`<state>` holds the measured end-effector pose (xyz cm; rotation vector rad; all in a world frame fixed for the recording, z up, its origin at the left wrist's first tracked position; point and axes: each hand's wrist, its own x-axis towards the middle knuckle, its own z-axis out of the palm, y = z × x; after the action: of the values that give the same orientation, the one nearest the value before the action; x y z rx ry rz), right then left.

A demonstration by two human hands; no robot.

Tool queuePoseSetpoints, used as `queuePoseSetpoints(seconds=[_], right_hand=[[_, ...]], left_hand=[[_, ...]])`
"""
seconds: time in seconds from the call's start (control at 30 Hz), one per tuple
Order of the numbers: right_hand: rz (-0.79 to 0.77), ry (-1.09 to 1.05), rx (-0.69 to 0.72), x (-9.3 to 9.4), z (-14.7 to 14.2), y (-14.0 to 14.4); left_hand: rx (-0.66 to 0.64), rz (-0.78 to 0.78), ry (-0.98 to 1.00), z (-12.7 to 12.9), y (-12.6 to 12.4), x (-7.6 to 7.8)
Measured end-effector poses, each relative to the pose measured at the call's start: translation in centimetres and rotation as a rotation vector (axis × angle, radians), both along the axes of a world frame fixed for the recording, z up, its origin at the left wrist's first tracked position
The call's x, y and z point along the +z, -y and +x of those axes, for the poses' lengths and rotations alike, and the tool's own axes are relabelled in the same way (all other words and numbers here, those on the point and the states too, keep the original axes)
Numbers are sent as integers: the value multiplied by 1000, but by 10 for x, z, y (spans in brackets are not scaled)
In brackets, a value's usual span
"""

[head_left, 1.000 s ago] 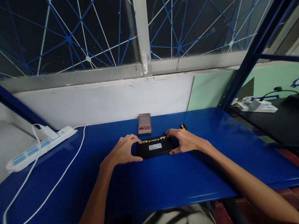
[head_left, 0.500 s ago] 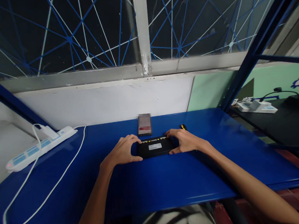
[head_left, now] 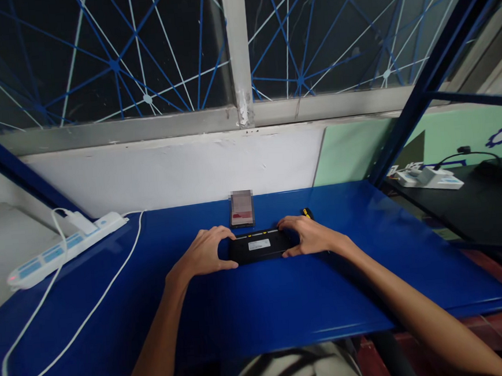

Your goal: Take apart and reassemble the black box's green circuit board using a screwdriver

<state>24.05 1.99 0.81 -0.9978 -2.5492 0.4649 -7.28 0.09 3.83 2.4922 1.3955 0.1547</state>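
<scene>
Blue worktop (head_left: 264,308) fills the near field. L hand (head_left: 206,254) grasps the left end of a flat black device (head_left: 260,247), thumb on near edge, fingers curled over far edge. R hand (head_left: 307,237) grasps its right end the same way. Device lies flat on worktop at centre, white label on top, small yellow marks along far edge. Just past R hand at 1 o'clock, a small black/yellow object (head_left: 307,212), mostly hidden, can't tell what. At 12 o'clock behind device, close but apart, a small box (head_left: 241,209), top blurred, red lower part. Far out at 10 o'clock, white power strip (head_left: 67,247) w/ plugged adapter; white cable (head_left: 75,335) loops toward near-left edge. Beyond: white wall, window w/ blue-white grille (head_left: 136,52). At 2 o'clock a 2nd power strip (head_left: 428,177) on a dark table.
</scene>
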Motion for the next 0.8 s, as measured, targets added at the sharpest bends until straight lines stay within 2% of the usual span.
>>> queuePoseSetpoints(seconds=[0.57,0.8], right_hand=[[-25,28,-27,7,-2,4],[31,55,-51,4,-8,7]], left_hand=[[32,16,31,2,2,1],[-42,40,36,8,1,-2]])
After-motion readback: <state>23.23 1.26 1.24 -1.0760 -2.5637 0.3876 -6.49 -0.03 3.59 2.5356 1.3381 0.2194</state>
